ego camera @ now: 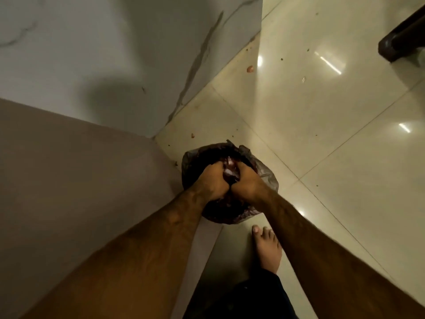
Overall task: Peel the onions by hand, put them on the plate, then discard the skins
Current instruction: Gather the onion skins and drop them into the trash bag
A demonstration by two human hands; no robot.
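A small bin lined with a dark plastic bag (264, 173) stands on the floor in a corner. My left hand (211, 183) and my right hand (247, 183) are pressed together over its mouth, knuckles touching, fingers curled down around a clump of reddish-white onion skins (230, 169) between them. Dark red skins (220, 210) lie inside the bin below my wrists. No onions and no plate are in view.
A brown panel (69, 180) and a white marbled wall (115, 54) meet behind the bin. The tiled floor (322, 111) carries scattered skin bits (250, 69). My bare foot (268, 247) stands just behind the bin. A dark furniture leg (400, 44) is at the upper right.
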